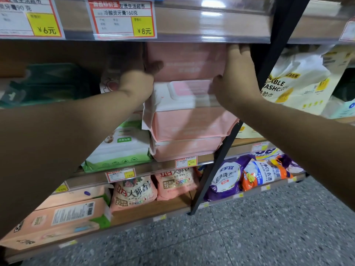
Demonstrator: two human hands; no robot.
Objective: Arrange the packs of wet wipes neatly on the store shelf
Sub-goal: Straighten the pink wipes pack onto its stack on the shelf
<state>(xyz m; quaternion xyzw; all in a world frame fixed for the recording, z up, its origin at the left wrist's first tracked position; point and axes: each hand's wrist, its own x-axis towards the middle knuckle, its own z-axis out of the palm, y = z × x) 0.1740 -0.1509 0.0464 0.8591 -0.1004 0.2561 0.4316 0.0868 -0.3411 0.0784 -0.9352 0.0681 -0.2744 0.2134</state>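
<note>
The top pink wet-wipes pack (186,61) sits atop the pink stack (188,129) at the shelf's right end, beside the black upright (226,143). Both hands, left hand (141,81) and right hand (237,77), clasp its ends. The leaning stack could probably slide off the front edge if pushed unevenly.

Definitely a shop, looks like the household aisle of a small supermarket. The wooden shelves (201,20) have clear plastic strips along the front edge holding red-bordered price tags (121,19) with yellow boxes reading ¥6 and ¥8, and there are smaller tags (120,174) on the lower levels too. Everything's stocked in rows: pink wipes packs (189,127), bags of laundry powder (227,178) down low, all over a speckled terrazzo floor (249,237).
</note>
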